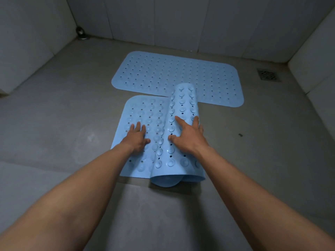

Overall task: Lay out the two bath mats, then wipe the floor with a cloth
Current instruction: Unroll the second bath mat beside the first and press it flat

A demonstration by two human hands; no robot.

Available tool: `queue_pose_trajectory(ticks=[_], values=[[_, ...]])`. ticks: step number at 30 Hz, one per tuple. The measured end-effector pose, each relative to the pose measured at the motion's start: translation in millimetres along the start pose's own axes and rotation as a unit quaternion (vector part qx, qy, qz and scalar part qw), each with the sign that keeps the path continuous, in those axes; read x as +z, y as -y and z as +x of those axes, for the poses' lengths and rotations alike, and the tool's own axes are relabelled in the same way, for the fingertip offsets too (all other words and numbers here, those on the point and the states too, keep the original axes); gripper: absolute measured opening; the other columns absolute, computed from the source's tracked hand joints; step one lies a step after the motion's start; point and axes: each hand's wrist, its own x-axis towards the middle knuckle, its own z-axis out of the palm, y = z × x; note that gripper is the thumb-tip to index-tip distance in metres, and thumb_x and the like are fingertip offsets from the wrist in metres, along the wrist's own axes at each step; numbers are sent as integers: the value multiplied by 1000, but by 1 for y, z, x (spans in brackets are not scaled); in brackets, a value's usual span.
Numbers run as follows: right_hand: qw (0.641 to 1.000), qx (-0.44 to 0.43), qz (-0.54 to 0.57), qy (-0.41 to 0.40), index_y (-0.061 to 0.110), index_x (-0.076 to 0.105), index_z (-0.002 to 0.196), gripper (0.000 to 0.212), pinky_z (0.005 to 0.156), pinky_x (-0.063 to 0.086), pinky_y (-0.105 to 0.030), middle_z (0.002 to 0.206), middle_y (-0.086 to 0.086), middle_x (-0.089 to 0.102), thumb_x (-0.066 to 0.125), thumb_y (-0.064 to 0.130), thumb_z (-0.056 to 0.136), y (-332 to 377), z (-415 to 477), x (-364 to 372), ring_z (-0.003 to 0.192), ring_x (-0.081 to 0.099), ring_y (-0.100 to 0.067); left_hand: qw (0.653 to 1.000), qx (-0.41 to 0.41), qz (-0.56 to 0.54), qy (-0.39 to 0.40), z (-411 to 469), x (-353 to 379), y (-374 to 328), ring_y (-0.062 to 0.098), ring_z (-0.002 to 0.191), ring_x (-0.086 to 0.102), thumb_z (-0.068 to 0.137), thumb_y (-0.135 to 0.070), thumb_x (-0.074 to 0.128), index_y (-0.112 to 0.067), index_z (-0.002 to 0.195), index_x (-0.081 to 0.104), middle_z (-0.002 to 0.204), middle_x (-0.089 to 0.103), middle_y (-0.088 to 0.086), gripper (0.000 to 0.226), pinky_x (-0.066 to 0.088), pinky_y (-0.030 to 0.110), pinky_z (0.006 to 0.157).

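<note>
1. A small metal fitting (pixel 82 34) sits in the far left corner, where the grey floor (pixel 54 115) meets the tiled walls (pixel 130 17).
2. The left hand (pixel 136 138) lies palm down, fingers spread and gripping nothing, flat on the unrolled left part of the near blue bath mat (pixel 143 113).
3. That near mat lies on the floor just in front of the person; its right part is curled into a loose roll (pixel 183 105) with the suction cups facing up.
4. The right hand (pixel 188 135) rests on top of the roll, fingers splayed and thumb out to the left, pressing on it rather than closed around it.
5. The far bath mat (pixel 174 73) lies fully flat beyond it, long side crosswise; the far end of the roll overlaps its near edge.
6. A square floor drain (pixel 268 75) sits at the far right, apart from both mats.
7. A small dark speck (pixel 240 135) lies on the floor to the right of the roll.
</note>
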Motion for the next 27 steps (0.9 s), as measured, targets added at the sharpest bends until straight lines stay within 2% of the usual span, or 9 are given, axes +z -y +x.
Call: queue_pose_trajectory(ticks=[5,9,11,13,15,17,22,24,27], values=[[1000,4,6,0,37,25,151,78,114,19,-64,164,-12,-12,46,13,80,3,-9,0,149,-7,-40,1000,-16,22,15,6,-8,16,32,153,-12,107,-32,41,-11,160,-2,167,-15,10,72,6,46,125],[1000,3,18,9,43,32,150,78,115,4,-69,165,-6,-15,37,7,81,3,-12,-3,149,-15,-40,999,-42,32,14,10,-15,15,35,153,-10,104,-21,42,-10,160,-1,167,-14,11,72,9,49,124],[1000,1,12,0,38,38,147,60,114,2,-70,165,-6,-12,38,19,90,2,-9,-2,150,-15,-38,999,-38,20,4,7,-12,3,37,153,-10,100,-12,41,-15,160,-3,167,-13,11,74,7,50,124],[1000,9,-14,-19,32,38,144,51,113,4,-71,165,-9,-8,42,47,96,2,-5,3,150,-11,-39,999,-28,16,-4,3,-2,-9,39,152,-14,104,-25,36,-24,160,-5,167,-14,9,70,0,54,123],[998,16,-54,-31,26,32,145,79,112,7,-72,165,-13,-5,51,73,84,1,-2,9,150,-9,-40,999,-40,27,1,1,8,-10,39,150,-21,102,-61,25,-30,159,-8,166,-20,7,73,-7,56,120],[996,13,-79,-43,22,23,149,100,112,8,-71,164,-14,-6,61,77,74,0,-3,13,150,-9,-40,998,-43,51,11,1,12,-4,37,149,-25,90,-80,23,-32,158,-13,164,-25,7,90,-9,57,119],[997,-2,-78,-29,40,8,154,92,115,8,-68,164,-13,-12,66,48,83,-1,-6,10,148,-7,-46,997,-41,56,17,-2,7,6,34,150,-25,89,-80,27,-32,157,-15,163,-27,7,93,-9,59,119],[997,-9,-73,-6,49,12,153,79,115,3,-69,164,-11,-17,57,36,89,2,-7,7,148,-10,-45,997,-44,58,12,-2,5,15,34,150,-25,89,-80,27,-32,158,-15,164,-27,7,93,-8,60,119],[998,-15,-61,4,44,29,151,64,115,-2,-69,164,-10,-18,43,25,91,5,-11,5,147,-16,-45,996,-57,62,14,-4,-1,35,33,150,-24,90,-79,26,-32,157,-15,163,-27,7,91,-8,60,119]])
